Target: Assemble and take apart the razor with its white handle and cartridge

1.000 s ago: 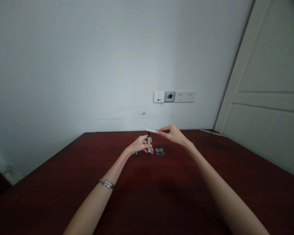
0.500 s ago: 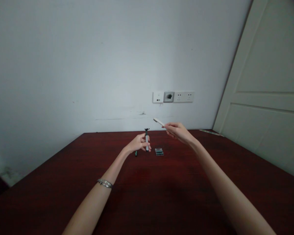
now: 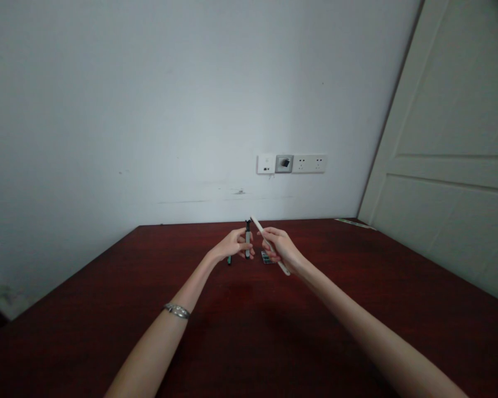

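My left hand (image 3: 236, 244) is closed around the grey handle of a razor (image 3: 248, 245), held upright with its black T-shaped head on top. In my right hand (image 3: 281, 247) is a slim white toothbrush (image 3: 283, 267), slanting up to the left. Its upper end is close beside the razor's head; whether they touch I cannot tell. Under my right hand lies a small clear case (image 3: 266, 258) with dark strips inside, partly covered by the fingers. A short green and black object (image 3: 229, 260) lies beside my left hand, mostly hidden.
The dark red table (image 3: 232, 331) reaches back to a white wall. Sockets and a switch plate (image 3: 291, 163) are set in the wall. A thin pale strip (image 3: 354, 224) lies at the table's back right edge, near a white panelled door (image 3: 448, 166).
My right hand has come down and to the left with the toothbrush, bringing its end to the razor's head and covering part of the clear case. My left hand has hardly moved.
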Available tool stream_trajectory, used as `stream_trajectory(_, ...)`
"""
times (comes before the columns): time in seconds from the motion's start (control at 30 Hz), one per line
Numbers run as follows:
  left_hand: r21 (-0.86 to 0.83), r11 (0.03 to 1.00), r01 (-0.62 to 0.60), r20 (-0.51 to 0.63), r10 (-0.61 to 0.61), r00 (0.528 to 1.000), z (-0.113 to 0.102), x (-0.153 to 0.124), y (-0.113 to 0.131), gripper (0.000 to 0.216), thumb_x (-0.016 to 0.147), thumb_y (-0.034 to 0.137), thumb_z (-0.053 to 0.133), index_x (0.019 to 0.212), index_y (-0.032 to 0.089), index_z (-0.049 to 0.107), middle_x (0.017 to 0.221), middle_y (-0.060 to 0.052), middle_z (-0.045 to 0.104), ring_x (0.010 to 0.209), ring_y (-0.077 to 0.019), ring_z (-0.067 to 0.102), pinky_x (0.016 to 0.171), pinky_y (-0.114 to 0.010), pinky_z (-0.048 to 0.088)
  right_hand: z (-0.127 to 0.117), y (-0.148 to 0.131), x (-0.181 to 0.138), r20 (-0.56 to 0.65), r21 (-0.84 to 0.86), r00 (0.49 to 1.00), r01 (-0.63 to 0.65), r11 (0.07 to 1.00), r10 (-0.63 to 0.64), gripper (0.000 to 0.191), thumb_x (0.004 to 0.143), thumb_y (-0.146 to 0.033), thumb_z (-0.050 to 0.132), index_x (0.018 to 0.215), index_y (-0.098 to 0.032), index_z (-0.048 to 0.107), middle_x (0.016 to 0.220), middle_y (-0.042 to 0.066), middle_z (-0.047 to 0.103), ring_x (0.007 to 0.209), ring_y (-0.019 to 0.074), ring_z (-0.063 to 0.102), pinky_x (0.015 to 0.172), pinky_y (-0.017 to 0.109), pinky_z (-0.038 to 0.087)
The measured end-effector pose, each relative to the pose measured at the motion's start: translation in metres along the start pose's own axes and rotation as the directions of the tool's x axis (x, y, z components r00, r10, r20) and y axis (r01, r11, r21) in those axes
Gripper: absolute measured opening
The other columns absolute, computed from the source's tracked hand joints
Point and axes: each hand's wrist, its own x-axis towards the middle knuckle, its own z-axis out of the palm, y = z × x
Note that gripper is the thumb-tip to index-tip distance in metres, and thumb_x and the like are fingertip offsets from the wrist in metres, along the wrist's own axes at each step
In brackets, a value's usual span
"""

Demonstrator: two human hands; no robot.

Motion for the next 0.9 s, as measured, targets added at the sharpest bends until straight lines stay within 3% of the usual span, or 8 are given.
stream_trajectory(0.13,-0.005,1.000,0.005,0.023,-0.005,1.000,0.001,0.001,-0.005,0.031,0.072,0.031,0.065,0.090,0.014,0.046,0.070,-0.008,0.065,0.062,-0.0187,0.066,0.052,-0.024,0.049,0.006,0.005,-0.013,-0.025,0.056,0.999,-0.044,0.997,0.045,0.019,0.073,-0.033,0.050,0.085,-0.018,0.047,0.041,-0.010,0.039,0.028,0.0026,0.025,0.029,0.013,0.012)
stream_trajectory(0.27,-0.034,0.999,-0.027,-0.062,0.024,0.998,0.000,0.001,-0.006,0.032,0.072,0.030,0.064,0.093,0.015,0.045,0.072,-0.007,0.065,0.063,-0.0177,0.066,0.052,-0.023,0.048,0.010,0.006,-0.026,0.032,0.054,0.994,-0.104,0.993,0.102,0.022,0.070,-0.035,0.054,0.083,-0.018,0.047,0.042,-0.010,0.040,0.028,0.0021,0.024,0.029,0.014,0.011)
stream_trajectory(0.43,-0.046,0.999,0.005,-0.036,-0.007,0.999,-0.001,0.001,-0.003,0.032,0.070,0.029,0.066,0.090,0.015,0.045,0.071,-0.007,0.065,0.064,-0.0174,0.065,0.053,-0.023,0.048,0.015,-0.006,-0.024,0.001,0.079,1.000,0.011,0.997,-0.011,0.026,0.068,-0.038,0.056,0.084,-0.018,0.048,0.042,-0.010,0.039,0.028,0.0019,0.024,0.029,0.014,0.011)
stream_trajectory(0.53,-0.040,0.999,-0.016,-0.021,0.016,1.000,-0.001,0.002,-0.004,0.032,0.070,0.026,0.065,0.095,0.015,0.047,0.072,-0.007,0.065,0.064,-0.0162,0.065,0.054,-0.022,0.047,0.018,-0.011,-0.018,0.014,0.077,1.000,0.017,0.997,-0.018,0.026,0.068,-0.038,0.056,0.082,-0.018,0.047,0.041,-0.010,0.039,0.028,0.0019,0.024,0.029,0.014,0.011)
stream_trajectory(0.67,-0.034,0.998,-0.053,-0.050,0.051,0.997,-0.002,0.004,-0.009,0.036,0.069,0.023,0.064,0.100,0.015,0.048,0.071,-0.004,0.064,0.063,-0.0149,0.064,0.052,-0.021,0.046,0.023,0.003,-0.018,0.031,0.069,0.999,0.020,0.997,-0.022,0.027,0.071,-0.041,0.055,0.082,-0.019,0.046,0.043,-0.011,0.039,0.027,0.0019,0.024,0.028,0.014,0.012)
stream_trajectory(0.9,-0.062,0.996,-0.065,-0.112,0.058,0.992,-0.007,0.006,-0.009,0.027,0.065,0.015,0.064,0.086,0.015,0.047,0.066,0.002,0.059,0.056,-0.0107,0.060,0.050,-0.018,0.044,0.033,0.031,-0.026,0.051,0.017,0.998,0.039,0.999,-0.040,0.028,0.075,-0.044,0.051,0.085,-0.019,0.048,0.043,-0.012,0.036,0.027,0.0028,0.024,0.027,0.015,0.014)
